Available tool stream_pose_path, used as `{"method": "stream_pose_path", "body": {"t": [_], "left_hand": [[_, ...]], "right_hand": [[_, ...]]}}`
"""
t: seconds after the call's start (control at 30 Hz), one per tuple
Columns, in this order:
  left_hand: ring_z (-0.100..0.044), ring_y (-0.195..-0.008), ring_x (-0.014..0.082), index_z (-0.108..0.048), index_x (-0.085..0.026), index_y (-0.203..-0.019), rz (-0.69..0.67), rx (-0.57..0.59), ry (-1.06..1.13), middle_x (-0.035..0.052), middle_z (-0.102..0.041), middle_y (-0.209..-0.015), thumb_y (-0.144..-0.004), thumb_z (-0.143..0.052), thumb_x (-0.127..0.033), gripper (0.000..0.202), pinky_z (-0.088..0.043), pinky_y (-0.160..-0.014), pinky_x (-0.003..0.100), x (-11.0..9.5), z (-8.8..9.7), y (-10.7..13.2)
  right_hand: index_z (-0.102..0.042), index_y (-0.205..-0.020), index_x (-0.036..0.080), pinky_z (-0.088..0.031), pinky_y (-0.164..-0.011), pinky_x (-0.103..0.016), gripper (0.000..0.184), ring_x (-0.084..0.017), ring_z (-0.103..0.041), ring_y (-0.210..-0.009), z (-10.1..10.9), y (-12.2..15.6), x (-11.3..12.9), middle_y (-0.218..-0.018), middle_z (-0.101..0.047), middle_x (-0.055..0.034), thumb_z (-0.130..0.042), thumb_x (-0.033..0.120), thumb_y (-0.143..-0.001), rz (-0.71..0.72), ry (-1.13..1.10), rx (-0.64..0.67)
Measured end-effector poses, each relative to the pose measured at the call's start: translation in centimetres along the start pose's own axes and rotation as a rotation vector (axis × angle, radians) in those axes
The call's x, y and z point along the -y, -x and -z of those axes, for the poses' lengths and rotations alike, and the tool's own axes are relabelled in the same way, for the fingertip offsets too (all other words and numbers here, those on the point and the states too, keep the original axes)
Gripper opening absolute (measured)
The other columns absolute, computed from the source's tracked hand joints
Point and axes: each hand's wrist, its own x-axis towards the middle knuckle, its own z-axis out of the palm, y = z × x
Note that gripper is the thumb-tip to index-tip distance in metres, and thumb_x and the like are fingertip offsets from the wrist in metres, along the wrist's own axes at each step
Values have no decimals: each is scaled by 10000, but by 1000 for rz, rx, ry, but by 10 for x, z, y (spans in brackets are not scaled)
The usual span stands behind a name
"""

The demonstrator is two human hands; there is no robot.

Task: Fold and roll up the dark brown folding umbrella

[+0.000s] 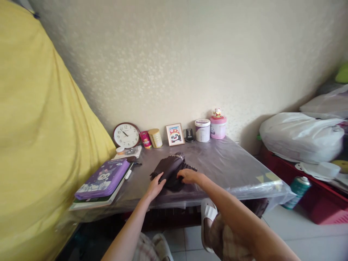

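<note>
A bundle of black cloth [170, 167] with a black-and-white patterned trim lies loosely folded near the front middle of the table; whether it is a garment, an umbrella or something else I cannot tell. My left hand [155, 186] rests on its left front edge, thumb and fingers apart. On the bundle's right side, my right hand [187, 175] has its fingers curled and pinched on the cloth. The tips of those fingers are partly hidden. Beneath both hands is the table [217, 166], covered with a clear plastic sheet.
Along the wall stand a round clock [126, 135], tins [155, 138], a framed panda picture [175, 134] and lidded tubs [202, 130]. A purple case [103, 179] lies on books at left, beside a yellow cloth [40, 127]. At right are a spray can [297, 192] and a red bin [320, 203].
</note>
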Motion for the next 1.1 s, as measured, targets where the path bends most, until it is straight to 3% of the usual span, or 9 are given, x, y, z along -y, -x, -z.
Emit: {"method": "stream_pose_path", "body": {"t": [0.2, 0.37, 0.53, 0.67, 0.8, 0.93, 1.1], "left_hand": [[-423, -1219, 193, -456, -138, -1269, 33, -10, 29, 111, -473, -1318, -803, -449, -355, 514, -284, -1018, 298, -2, 0, 1], [-390, -1243, 174, -429, -148, -1291, 34, -12, 81, 89, -453, -1338, -806, -430, -341, 522, -255, -1038, 296, 0, 0, 2], [-346, -1271, 190, -361, -201, -1337, 68, 105, 129, 62, -385, -1388, -739, -498, -270, 618, -241, -1048, 318, -1, 10, 7], [-236, -1319, 264, -291, -230, -1370, 80, 157, 35, 79, -330, -1417, -700, -579, -435, 757, -209, -1056, 401, -5, 10, 9], [-341, -1255, 313, -321, -182, -1357, 55, 51, -157, 131, -442, -1316, -683, -574, -522, 797, -293, -1005, 425, -3, -4, 6], [-524, -1055, 273, -360, -219, -1334, 5, -89, -328, 107, -527, -1128, -752, -475, -553, 681, -429, -867, 402, 7, -19, 3], [-573, -882, 229, -468, -221, -1267, -75, -257, -534, 82, -541, -943, -820, -414, -480, 519, -469, -766, 344, 14, -26, 2]], "right_hand": [[-652, -920, 161, -459, -784, -329, 218, -220, -589, -919, 8, 6, -3, -953, -660, -86, -505, 145, -761, -105, 130, -84], [-633, -915, 190, -434, -809, -304, 177, -203, -557, -943, 19, 11, -8, -946, -647, -73, -484, 205, -823, -123, 195, -142], [-616, -912, 206, -429, -760, -264, 213, -187, -568, -903, 23, 10, -5, -934, -636, -62, -407, 214, -874, -106, 212, -209], [-576, -982, 221, -430, -631, -244, 249, -167, -599, -778, 21, 2, 1, -948, -626, -47, -347, 185, -894, -111, 198, -275], [-538, -1012, 226, -418, -594, -234, 221, -156, -598, -748, 18, 0, 2, -974, -614, -39, -364, 167, -890, -63, 150, -316], [-523, -1017, 214, -411, -597, -214, 205, -136, -591, -742, 16, 4, -2, -959, -611, -33, -384, 142, -885, -21, 80, -345], [-544, -947, 195, -426, -659, -212, 160, -129, -582, -773, 18, 8, -4, -887, -611, -20, -393, 170, -898, 54, 54, -390]]}}
